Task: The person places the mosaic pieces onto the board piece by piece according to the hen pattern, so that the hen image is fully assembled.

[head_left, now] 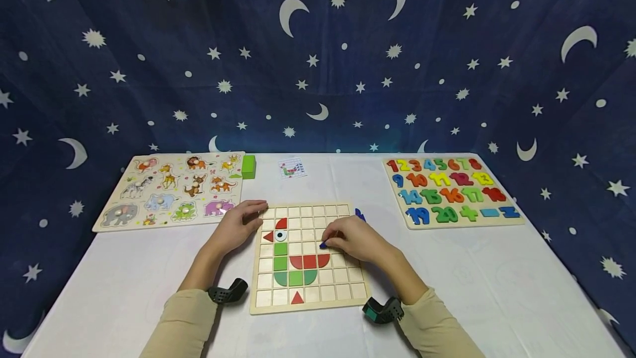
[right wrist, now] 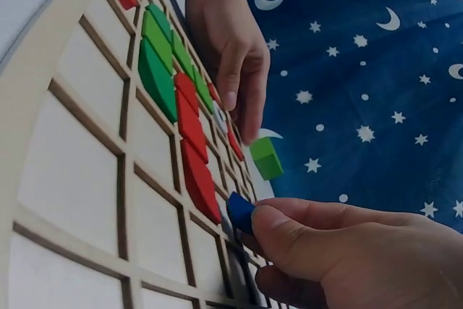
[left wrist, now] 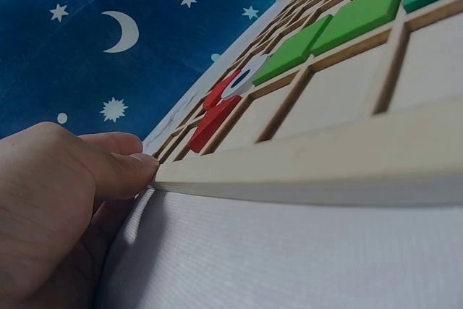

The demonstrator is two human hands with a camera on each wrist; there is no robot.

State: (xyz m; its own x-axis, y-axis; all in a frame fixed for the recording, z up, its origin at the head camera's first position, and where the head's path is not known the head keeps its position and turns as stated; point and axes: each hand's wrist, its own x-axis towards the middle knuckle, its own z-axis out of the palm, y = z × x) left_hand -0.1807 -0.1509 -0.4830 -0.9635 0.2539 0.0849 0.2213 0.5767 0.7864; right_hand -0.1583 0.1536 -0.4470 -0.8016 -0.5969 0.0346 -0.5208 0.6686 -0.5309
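Note:
A wooden grid board lies on the table, with red, green and eye-printed tiles set in some cells like a bird figure. My left hand grips the board's far left corner; in the left wrist view the thumb is against the corner. My right hand pinches a small blue tile between thumb and forefinger, over the cells just above the red row. Whether the blue tile touches the board is hard to tell. More blue pieces lie beside the board's right edge, partly behind the right hand.
A picture card lies beyond the board. At the back left, a green block stands beside an animal puzzle board. A number puzzle board lies at the right. Behind the table hangs a dark blue star-patterned cloth.

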